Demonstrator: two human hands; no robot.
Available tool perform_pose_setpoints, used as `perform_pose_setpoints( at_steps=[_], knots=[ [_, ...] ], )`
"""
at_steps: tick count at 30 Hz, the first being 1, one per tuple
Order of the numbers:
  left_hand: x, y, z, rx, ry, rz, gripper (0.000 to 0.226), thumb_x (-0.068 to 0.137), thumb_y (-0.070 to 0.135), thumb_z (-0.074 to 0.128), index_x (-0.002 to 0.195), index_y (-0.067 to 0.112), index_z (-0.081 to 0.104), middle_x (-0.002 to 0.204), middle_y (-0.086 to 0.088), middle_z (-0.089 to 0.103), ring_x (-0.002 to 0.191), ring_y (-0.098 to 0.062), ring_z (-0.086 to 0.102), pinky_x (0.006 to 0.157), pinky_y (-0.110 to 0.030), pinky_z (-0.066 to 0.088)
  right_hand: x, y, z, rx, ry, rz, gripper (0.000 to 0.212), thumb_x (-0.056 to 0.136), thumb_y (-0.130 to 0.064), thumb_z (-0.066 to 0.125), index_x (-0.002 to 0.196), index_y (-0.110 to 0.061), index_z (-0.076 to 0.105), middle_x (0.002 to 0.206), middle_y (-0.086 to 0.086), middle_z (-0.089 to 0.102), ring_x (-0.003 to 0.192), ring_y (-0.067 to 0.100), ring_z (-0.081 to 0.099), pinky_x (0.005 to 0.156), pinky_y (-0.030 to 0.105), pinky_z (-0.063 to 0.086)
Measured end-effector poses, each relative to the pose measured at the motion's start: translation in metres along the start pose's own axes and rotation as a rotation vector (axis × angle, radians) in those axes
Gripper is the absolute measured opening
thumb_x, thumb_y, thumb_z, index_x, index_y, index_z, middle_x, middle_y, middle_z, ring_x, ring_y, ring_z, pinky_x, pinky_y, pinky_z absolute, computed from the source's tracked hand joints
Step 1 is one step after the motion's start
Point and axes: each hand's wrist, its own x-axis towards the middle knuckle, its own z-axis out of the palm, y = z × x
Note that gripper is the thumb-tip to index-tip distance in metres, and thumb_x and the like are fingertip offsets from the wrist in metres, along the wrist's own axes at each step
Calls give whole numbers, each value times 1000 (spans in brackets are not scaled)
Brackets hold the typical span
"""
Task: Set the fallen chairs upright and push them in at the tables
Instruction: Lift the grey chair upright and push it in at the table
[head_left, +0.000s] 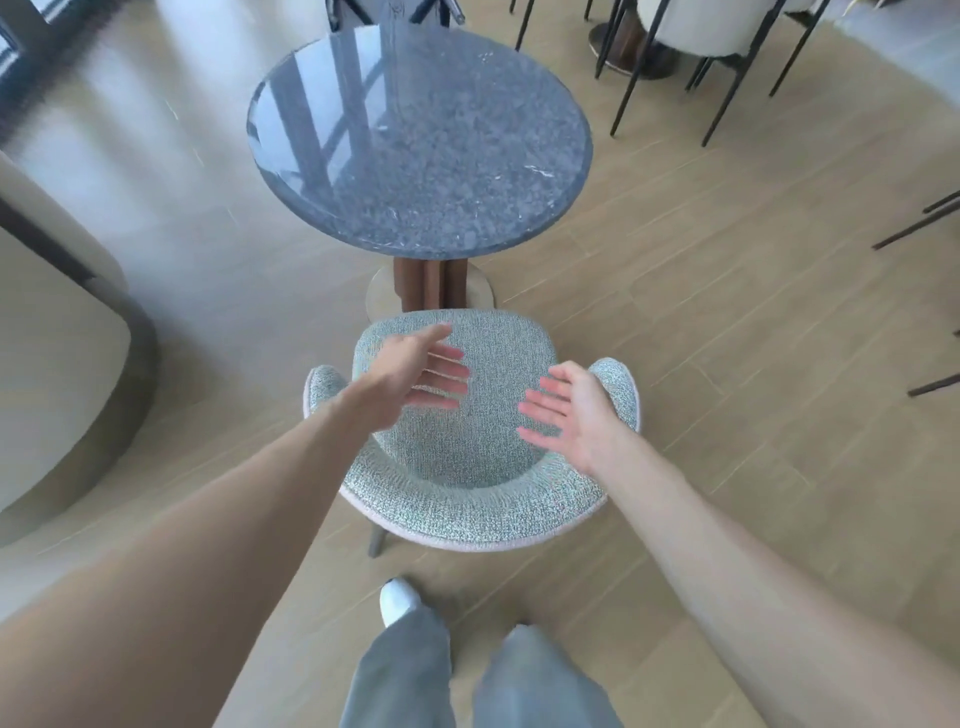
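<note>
Speckled grey-green woven fabric covers the curved-back armchair (470, 457), which stands upright on the wooden floor (727, 312), its seat front near the round grey stone table (421, 140). Left hand (415, 376) and right hand (569, 410) hover above the seat, fingers spread, holding nothing.

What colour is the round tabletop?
Speckled dark blue-grey stone tabletop, glossy with reflections; head view.

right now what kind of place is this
Probably a cafe or lounge seating area: a round grey stone table on a pedestal, a speckled grey fabric armchair facing it, and another pedestal table ringed by black-legged chairs behind.
</note>
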Motion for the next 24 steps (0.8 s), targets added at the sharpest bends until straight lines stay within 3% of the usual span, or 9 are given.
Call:
perform_pose_setpoints(
  at_steps=[9, 15, 19, 20, 22, 24],
  knots=[
    [48, -32, 7, -6, -34, -31, 38, 96, 40, 56, 102, 5, 71, 91, -11, 78, 86, -27, 75, 77, -42, 62, 49, 6, 26, -147, -24, -29, 30, 96, -26, 53, 116, -6, 61, 113, 15, 68, 105, 29, 68, 96, 48, 53],
    [92, -81, 7, 59, 28, -160, 30, 99, 30, 55, 99, 4, 69, 94, -16, 76, 79, -25, 74, 72, -37, 61, 119, 30, 21, -464, -59, -47, 17, 94, -28, 58, 100, -14, 67, 105, 9, 73, 91, 21, 72, 85, 40, 59],
    [137, -141, 14, 536, -35, -212, 30, 102, 30, 50, 104, 4, 67, 92, -10, 72, 75, -15, 69, 73, -32, 60, 185, 68, 10, -890, -151, -37, 34, 96, -31, 56, 107, -2, 68, 104, 15, 73, 93, 27, 72, 93, 46, 54],
    [158, -162, 15, 703, -82, -219, 36, 102, 32, 47, 105, 2, 66, 84, -7, 68, 67, -13, 63, 69, -29, 59, 212, 80, 9, -1006, -193, -22, 40, 97, -34, 53, 111, 1, 66, 98, 17, 73, 91, 30, 71, 96, 47, 51],
    [178, -193, 23, 952, -215, -264, 44, 104, 38, 41, 103, 1, 65, 72, -3, 57, 55, -10, 52, 66, -27, 56, 245, 102, -2, -1235, -247, 17, 47, 100, -44, 46, 107, -2, 66, 68, 6, 61, 66, 22, 63, 101, 48, 45],
    [199, -226, 29, 1040, -327, -341, 45, 104, 44, 39, 99, 6, 63, 82, -6, 61, 66, -14, 58, 84, -35, 59, 277, 124, -10, -1458, -330, 80, 52, 100, -53, 40, 98, -7, 65, 71, 1, 59, 64, 15, 56, 107, 51, 42]
  ],
)
